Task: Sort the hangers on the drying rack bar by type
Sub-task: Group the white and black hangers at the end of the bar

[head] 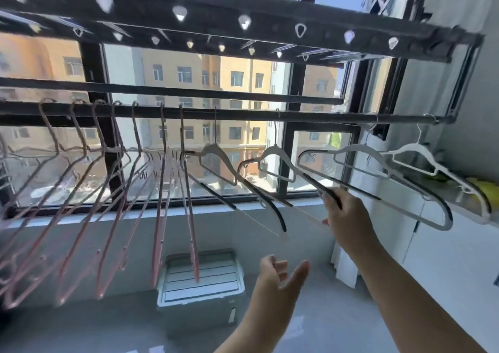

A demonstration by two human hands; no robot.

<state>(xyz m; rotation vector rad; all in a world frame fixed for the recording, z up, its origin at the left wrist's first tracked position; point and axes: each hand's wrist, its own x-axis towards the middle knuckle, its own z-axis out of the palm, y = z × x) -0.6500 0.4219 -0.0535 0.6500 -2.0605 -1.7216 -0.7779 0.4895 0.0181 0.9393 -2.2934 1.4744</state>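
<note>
A dark drying rack bar runs across the window. Several pink wire hangers hang bunched on its left half. To their right hang three grey hangers with black grip strips: one, a second, and a third. A white hanger hangs at the far right end. My right hand grips the black lower bar of the third grey hanger. My left hand is lower down, fingers relaxed and holding nothing.
A perforated upper rail of the rack sits overhead. A white plastic crate stands on the floor under the pink hangers. A white counter with yellow items runs along the right wall. The window sill is behind.
</note>
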